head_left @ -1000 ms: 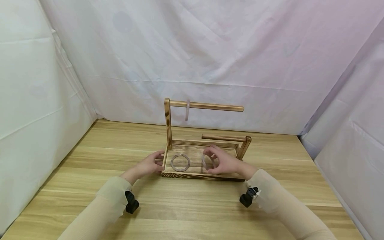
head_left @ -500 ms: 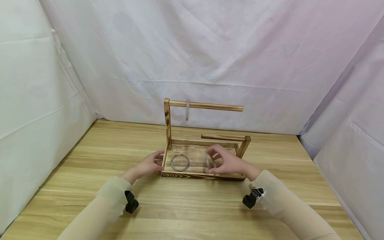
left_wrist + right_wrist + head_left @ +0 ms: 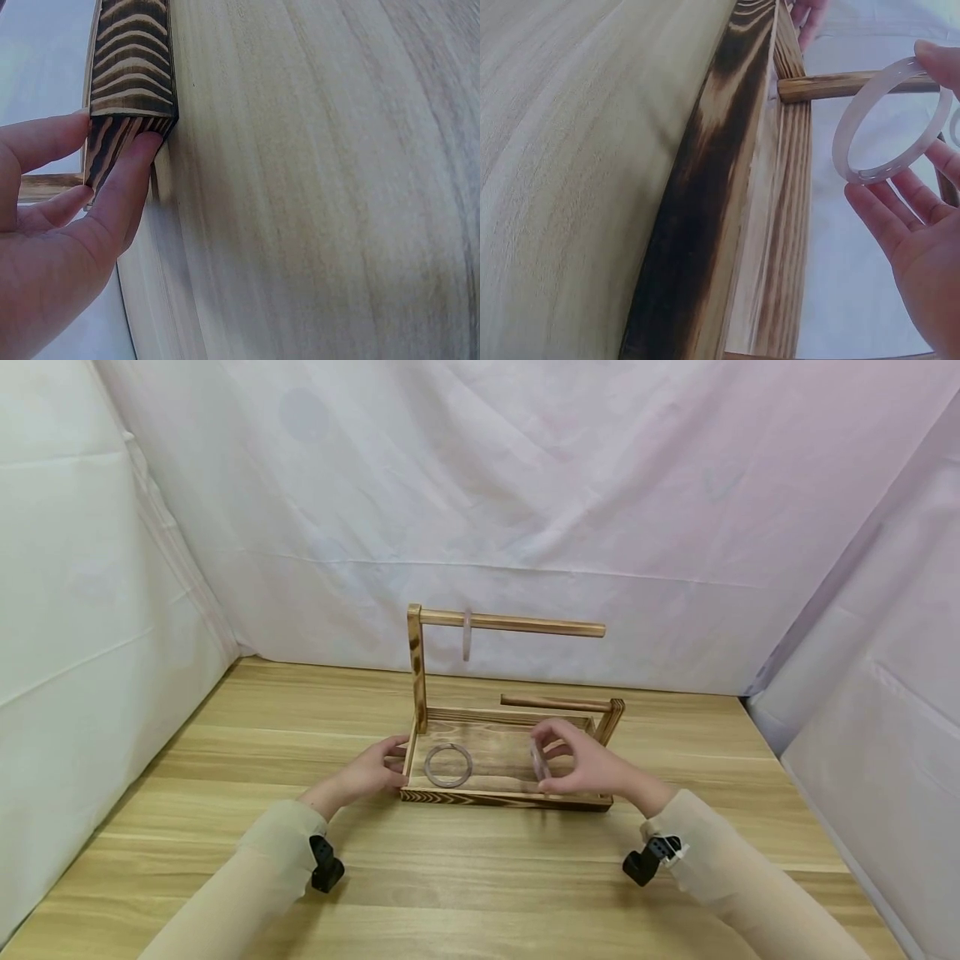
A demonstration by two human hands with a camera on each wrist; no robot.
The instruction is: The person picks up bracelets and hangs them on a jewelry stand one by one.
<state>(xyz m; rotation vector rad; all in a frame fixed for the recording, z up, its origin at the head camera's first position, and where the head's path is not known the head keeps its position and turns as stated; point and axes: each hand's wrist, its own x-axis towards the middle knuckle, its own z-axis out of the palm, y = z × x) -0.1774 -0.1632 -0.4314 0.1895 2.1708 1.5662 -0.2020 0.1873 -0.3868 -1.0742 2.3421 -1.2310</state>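
My right hand (image 3: 581, 764) pinches a pale translucent bangle (image 3: 842, 142) between thumb and fingers, tilted on edge above the right part of the wooden stand's tray (image 3: 487, 797). At the stand's left end, my left hand (image 3: 367, 770) holds the short side wall, thumb near the front corner and fingers farther back, as the left wrist view shows with the hand (image 3: 67, 247) against the dark-grained end. A second bangle (image 3: 427, 768) lies flat in the tray's left half. A third bangle (image 3: 467, 647) hangs on the stand's upper rod (image 3: 540, 625), near its left post.
The stand's left post (image 3: 417, 668) rises tall; its upper rod points right with a free end. A lower rod (image 3: 555, 703) points left from the short right post (image 3: 611, 722). Wood-grain table (image 3: 480, 877) surrounds the stand, with pale cloth (image 3: 480, 485) behind it.
My right hand has moved right with its bangle, which now appears turned more edge-on in the head view. The left hand and the other two bangles stay in place.
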